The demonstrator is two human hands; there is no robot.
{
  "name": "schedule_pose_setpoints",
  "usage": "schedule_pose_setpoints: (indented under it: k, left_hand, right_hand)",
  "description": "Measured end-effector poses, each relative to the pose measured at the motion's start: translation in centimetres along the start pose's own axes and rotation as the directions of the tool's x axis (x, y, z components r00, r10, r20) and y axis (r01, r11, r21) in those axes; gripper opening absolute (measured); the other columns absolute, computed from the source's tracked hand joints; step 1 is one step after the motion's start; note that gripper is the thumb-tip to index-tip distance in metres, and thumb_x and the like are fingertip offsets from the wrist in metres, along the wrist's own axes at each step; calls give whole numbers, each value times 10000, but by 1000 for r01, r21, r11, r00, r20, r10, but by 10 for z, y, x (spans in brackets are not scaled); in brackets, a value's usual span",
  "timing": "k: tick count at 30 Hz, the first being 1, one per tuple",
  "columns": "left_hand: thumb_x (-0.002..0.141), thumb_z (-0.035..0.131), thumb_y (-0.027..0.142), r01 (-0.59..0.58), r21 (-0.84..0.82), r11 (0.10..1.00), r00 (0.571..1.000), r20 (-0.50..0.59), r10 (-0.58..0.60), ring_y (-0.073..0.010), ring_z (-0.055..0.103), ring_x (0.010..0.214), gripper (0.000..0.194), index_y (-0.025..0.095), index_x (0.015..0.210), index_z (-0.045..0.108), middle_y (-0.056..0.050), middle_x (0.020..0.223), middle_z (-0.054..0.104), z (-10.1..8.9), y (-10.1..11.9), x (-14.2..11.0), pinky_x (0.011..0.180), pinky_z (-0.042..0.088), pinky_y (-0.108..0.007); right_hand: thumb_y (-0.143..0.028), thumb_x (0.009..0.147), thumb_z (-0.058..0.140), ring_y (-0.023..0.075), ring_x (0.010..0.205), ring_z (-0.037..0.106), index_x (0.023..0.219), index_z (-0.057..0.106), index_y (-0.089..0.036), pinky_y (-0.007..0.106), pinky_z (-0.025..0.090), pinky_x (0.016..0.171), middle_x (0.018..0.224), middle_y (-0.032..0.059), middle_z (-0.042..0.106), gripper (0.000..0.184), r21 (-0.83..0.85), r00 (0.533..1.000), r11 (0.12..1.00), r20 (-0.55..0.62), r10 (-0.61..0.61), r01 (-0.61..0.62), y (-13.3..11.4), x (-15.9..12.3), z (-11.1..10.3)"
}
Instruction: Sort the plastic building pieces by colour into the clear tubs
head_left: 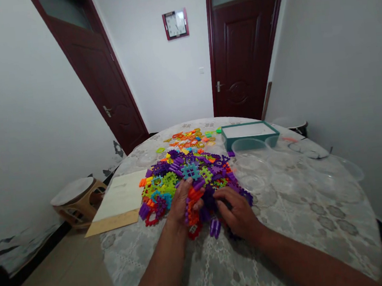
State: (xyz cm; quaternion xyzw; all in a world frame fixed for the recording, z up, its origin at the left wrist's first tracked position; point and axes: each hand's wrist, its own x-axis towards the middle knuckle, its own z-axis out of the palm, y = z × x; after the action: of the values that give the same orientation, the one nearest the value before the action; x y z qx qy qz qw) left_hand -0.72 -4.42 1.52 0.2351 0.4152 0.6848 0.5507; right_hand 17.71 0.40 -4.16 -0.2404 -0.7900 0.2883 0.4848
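Note:
A heap of plastic interlocking building pieces [169,179] in purple, green, blue, red and orange lies on the table in front of me. My left hand [182,200] is closed around several orange and purple pieces [193,202] at the near side of the heap. My right hand [234,209] rests at the heap's right front, fingers curled against dark purple pieces; whether a piece is pinched in them is hidden. Between my wrists a purple piece [215,228] lies on the tablecloth. A light blue lattice piece [190,172] sits on top, just beyond my left fingertips.
Farther back is a looser spread of orange and yellow pieces [190,138]. A green-sided box [249,130] and clear plastic bowls [251,164] stand on the right. A pale board [120,198] overhangs the table's left edge, near a wooden stool [77,200].

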Motion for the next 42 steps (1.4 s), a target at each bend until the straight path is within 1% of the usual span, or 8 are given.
schedule_pose_setpoints:
  k: [6,12,15,20,27,30,34,42]
  left_hand:
    - [877,804,471,54,7,999,993,102,-54,-83,575,466,433,207,1103,545,-25,814,716,-6,-16,5,350,376,-140]
    - [897,786,482,55,45,997,984,169,-62,-82,559,467,405,196,1099,583,-31,787,703,-12,-15,0,341,373,-136]
    - [898,786,486,48,54,997,983,176,-57,-81,550,466,413,196,1117,591,-44,805,716,-10,-11,-1,341,371,-136]
    - [884,803,470,49,66,997,978,198,-61,-82,547,457,414,195,1108,589,-49,809,719,-7,-8,-2,335,365,-141]
    - [890,794,439,64,58,996,977,199,-74,-84,566,474,370,196,1067,579,-4,791,674,-6,-13,-1,346,389,-154]
    - [890,794,441,53,73,996,976,208,-67,-139,673,626,372,196,1075,583,-24,827,679,-5,-15,-1,353,389,-143]
    - [901,779,456,68,114,991,972,215,-91,-100,614,526,407,192,1151,596,-52,899,718,-3,-16,-2,353,377,-155]
    - [880,798,431,74,134,988,975,200,-101,-108,614,511,394,192,1125,602,-35,823,711,1,-14,-4,356,379,-156]
  right_hand:
    - [-282,986,591,223,935,720,1106,703,-245,372,607,855,1071,71,734,168,159,968,957,-19,250,-244,2,1,-6]
    - [-464,940,680,167,611,670,1098,667,-225,299,590,572,788,5,704,287,496,847,712,100,523,-498,-10,8,-11]
    - [-449,947,670,131,546,613,1048,686,-223,252,511,518,794,1,720,247,446,856,759,34,516,-474,-12,14,-20]
    - [-306,938,648,172,810,667,1010,745,-232,272,521,716,901,13,747,141,194,914,903,-62,401,-383,-6,13,-20]
    - [-338,891,672,123,550,543,939,700,-219,231,428,525,660,-48,629,131,388,825,732,185,534,-561,-1,6,1]
    - [-402,905,691,126,557,562,960,670,-217,233,458,531,665,-43,631,194,464,843,718,138,519,-519,-2,6,-5]
    - [-508,929,681,147,593,612,1139,638,-226,250,512,538,721,-27,652,355,579,863,681,82,499,-449,-3,7,-15]
    - [-464,863,766,136,593,607,1090,651,-228,243,512,506,782,-23,673,347,476,850,751,-15,527,-458,-17,18,-16]
